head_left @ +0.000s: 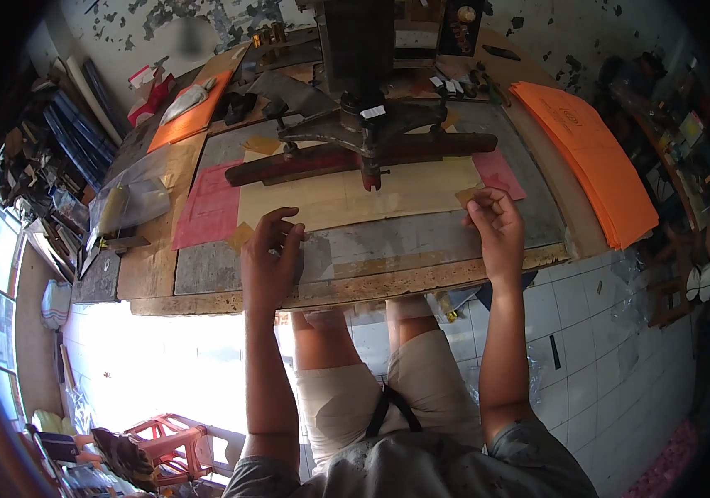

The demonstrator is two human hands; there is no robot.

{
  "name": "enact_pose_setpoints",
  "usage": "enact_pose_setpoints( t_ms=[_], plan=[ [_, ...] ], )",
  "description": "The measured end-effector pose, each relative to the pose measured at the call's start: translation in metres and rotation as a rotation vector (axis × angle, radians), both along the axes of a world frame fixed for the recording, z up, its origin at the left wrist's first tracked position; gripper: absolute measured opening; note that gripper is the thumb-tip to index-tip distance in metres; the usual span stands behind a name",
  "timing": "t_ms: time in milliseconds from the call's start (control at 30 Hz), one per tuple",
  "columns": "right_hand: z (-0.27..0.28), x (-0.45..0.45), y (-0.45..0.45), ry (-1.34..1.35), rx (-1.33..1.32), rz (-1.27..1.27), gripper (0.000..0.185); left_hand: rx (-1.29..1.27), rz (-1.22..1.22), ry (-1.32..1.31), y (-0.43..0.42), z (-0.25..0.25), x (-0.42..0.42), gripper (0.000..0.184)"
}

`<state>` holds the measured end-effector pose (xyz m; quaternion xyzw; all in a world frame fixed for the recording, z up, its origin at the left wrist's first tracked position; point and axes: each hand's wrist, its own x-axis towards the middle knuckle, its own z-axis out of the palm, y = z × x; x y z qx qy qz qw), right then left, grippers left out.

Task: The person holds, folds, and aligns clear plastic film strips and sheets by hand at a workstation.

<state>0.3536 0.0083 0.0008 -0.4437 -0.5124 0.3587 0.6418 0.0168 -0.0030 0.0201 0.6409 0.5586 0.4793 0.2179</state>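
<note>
My left hand is raised over the table's front left part, thumb and fingers curled together, beside a small yellow piece. On the right, my right hand has thumb and forefinger pinched near another yellow piece. A faint, see-through layer seems to span between the hands, but its edges are unclear. Beyond them a cream sheet lies flat, with a pink sheet at its left and a pink part at its right. A dark metal press bar hangs over the cream sheet.
Orange sheets are stacked along the right side. At the left lie clear plastic and an orange sheet with a pale item on top. Tools sit behind the press. A red stool stands on the floor; a person is at far right.
</note>
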Motion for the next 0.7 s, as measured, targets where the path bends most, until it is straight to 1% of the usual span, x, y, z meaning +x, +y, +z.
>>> enact_pose_setpoints(
  t_ms=[300, 700],
  plan=[
    [-0.0019, 0.0006, 0.0013, -0.004, 0.012, 0.006, 0.017, 0.006, -0.013, -0.015, -0.0004, 0.0001, 0.0008, 0.025],
    [-0.0006, -0.0002, 0.0001, -0.013, 0.012, -0.002, 0.016, 0.028, 0.001, -0.032, 0.0003, -0.0026, 0.0003, 0.014]
  ],
)
